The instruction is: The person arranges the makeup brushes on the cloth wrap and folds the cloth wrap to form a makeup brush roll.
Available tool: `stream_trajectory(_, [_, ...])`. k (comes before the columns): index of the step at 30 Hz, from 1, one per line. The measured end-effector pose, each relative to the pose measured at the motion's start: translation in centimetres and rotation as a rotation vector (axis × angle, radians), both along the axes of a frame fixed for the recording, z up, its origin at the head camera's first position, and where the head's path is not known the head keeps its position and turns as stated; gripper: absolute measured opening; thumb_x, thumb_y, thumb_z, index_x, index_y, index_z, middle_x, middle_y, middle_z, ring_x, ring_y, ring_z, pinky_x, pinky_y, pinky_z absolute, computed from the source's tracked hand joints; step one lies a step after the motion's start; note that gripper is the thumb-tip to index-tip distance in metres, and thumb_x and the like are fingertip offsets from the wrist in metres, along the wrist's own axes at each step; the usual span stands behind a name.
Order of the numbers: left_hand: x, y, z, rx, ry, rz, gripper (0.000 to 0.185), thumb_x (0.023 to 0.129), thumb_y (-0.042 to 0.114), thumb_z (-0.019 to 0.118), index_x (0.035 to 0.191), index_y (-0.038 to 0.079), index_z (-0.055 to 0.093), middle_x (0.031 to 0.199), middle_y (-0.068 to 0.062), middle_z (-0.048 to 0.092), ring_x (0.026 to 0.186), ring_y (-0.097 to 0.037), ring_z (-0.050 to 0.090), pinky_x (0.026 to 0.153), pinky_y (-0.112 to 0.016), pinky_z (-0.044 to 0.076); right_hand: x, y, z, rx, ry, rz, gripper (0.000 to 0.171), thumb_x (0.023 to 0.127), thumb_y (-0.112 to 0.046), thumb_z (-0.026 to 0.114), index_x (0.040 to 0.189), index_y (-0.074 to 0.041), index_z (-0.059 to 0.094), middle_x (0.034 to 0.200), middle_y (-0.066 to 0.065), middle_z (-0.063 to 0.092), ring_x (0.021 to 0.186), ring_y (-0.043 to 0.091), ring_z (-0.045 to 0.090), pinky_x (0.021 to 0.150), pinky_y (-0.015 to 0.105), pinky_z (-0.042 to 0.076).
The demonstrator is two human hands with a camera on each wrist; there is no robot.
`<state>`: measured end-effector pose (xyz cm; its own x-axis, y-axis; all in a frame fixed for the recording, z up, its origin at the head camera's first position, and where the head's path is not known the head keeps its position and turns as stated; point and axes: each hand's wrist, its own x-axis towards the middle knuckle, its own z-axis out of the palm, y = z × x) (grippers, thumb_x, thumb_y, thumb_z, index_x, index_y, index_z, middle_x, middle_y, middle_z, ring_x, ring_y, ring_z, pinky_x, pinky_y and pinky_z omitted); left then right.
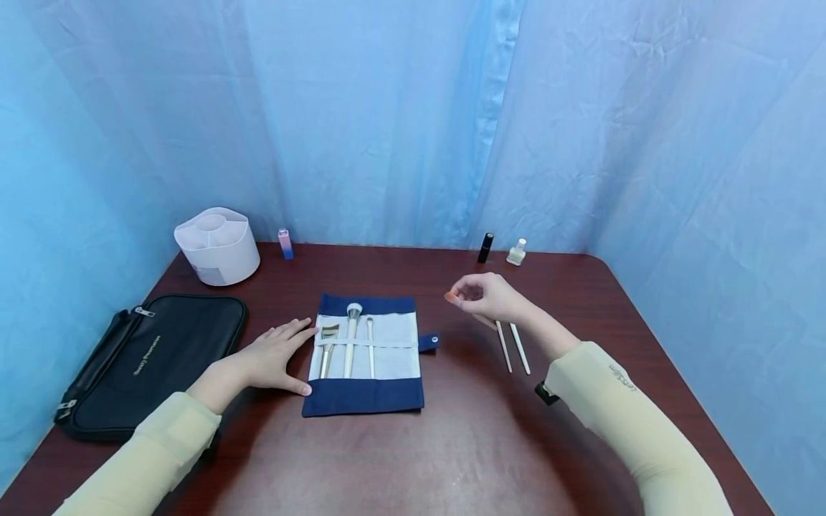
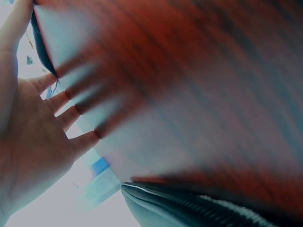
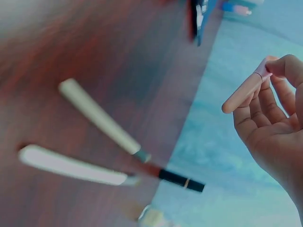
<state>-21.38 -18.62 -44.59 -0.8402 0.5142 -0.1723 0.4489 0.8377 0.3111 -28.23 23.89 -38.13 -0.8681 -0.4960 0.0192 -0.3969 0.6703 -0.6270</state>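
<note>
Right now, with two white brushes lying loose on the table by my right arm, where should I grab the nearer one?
Pinch the right-hand loose brush mid-handle from above: it lies flat, its slim handle running toward you. The second brush lies close beside it.

A small peach-pink tube (image 3: 246, 91) with a rounded tip was pinched in raised fingertips, tilted, above the table; a blue-and-white brush roll (image 1: 364, 357) lay unrolled flat, three brushes (image 1: 349, 342) tucked under its band
</note>
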Motion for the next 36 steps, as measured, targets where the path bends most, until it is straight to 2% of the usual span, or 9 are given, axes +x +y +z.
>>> stream_trajectory(3, [0.0,0.0,0.0,0.003,-0.001,0.0,0.11,0.066,0.066,0.072,0.149,0.01,0.027,0.155,-0.018,0.021,0.141,-0.04,0.019,0.109,-0.064,0.018,-0.4,-1.5,0.8,-0.013,0.003,0.03,0.012,0.09,-0.023,0.064,0.102,-0.022,0.067,0.09,-0.004,0.065,0.07,0.014,0.058,0.074,0.033,0.05])
stream_trajectory(7, [0.0,0.0,0.0,0.001,0.001,-0.002,0.11,0.066,0.067,0.072,0.149,0.01,0.027,0.155,-0.018,0.02,0.141,-0.04,0.019,0.109,-0.063,0.018,-0.9,-3.8,1.5,-0.038,0.016,0.074,0.012,0.091,-0.024,0.063,0.102,-0.023,0.067,0.093,-0.005,0.066,0.078,0.014,0.059,0.076,0.034,0.05])
stream_trajectory(13, [0.0,0.1,-0.3,-0.001,0.002,-0.001,0.112,0.065,0.069,0.071,0.149,0.01,0.027,0.155,-0.017,0.02,0.141,-0.039,0.018,0.109,-0.063,0.018,-1.5,-7.2,1.7,-0.082,0.037,0.1,0.012,0.091,-0.024,0.063,0.102,-0.022,0.065,0.091,-0.006,0.066,0.073,0.014,0.059,0.076,0.032,0.05])
stream_trajectory(15, [-0.1,0.1,-0.3,-0.002,0.007,-0.003,0.112,0.064,0.07,0.07,0.149,0.01,0.027,0.155,-0.017,0.02,0.141,-0.039,0.018,0.109,-0.063,0.018,-1.8,-8.2,1.5,-0.115,0.042,0.095,0.012,0.091,-0.024,0.063,0.102,-0.021,0.064,0.089,-0.005,0.066,0.076,0.013,0.06,0.075,0.032,0.05])
stream_trajectory(20, [-0.2,0.3,-0.4,-0.008,0.015,-0.004,0.112,0.065,0.07,0.07,0.15,0.012,0.026,0.156,-0.016,0.018,0.142,-0.038,0.016,0.11,-0.061,0.018,-2.4,-9.9,0.8,-0.23,0.014,0.063,0.012,0.09,-0.021,0.063,0.102,-0.019,0.062,0.089,-0.001,0.065,0.08,0.015,0.062,0.074,0.033,0.051])
stream_trajectory(27, [0.0,0.3,-0.2,-0.008,-0.016,0.007,0.111,0.065,0.069,0.07,0.149,0.012,0.026,0.156,-0.017,0.018,0.142,-0.039,0.016,0.109,-0.064,0.017,-2.7,-11.4,-1.1,-0.374,-0.095,0.032,0.015,0.09,-0.014,0.063,0.104,-0.011,0.059,0.093,0.008,0.065,0.082,0.021,0.066,0.076,0.05,0.054])
stream_trajectory(33, [-0.1,0.1,-0.1,-0.011,-0.025,0.015,0.111,0.065,0.069,0.071,0.15,0.013,0.026,0.156,-0.016,0.018,0.142,-0.038,0.015,0.11,-0.063,0.016,-2.9,-11.8,-3.0,-0.401,-0.145,-0.025,0.018,0.089,-0.012,0.064,0.107,-0.009,0.059,0.094,0.009,0.064,0.082,0.019,0.067,0.074,0.045,0.056])
stream_trajectory(36, [-0.1,0.1,-0.2,-0.007,-0.024,0.013,0.111,0.065,0.069,0.071,0.15,0.013,0.026,0.156,-0.016,0.018,0.142,-0.038,0.015,0.11,-0.063,0.016,-3.3,-11.8,-3.9,-0.39,-0.169,-0.052,0.019,0.089,-0.012,0.065,0.107,-0.008,0.059,0.094,0.01,0.065,0.083,0.023,0.067,0.073,0.043,0.057])
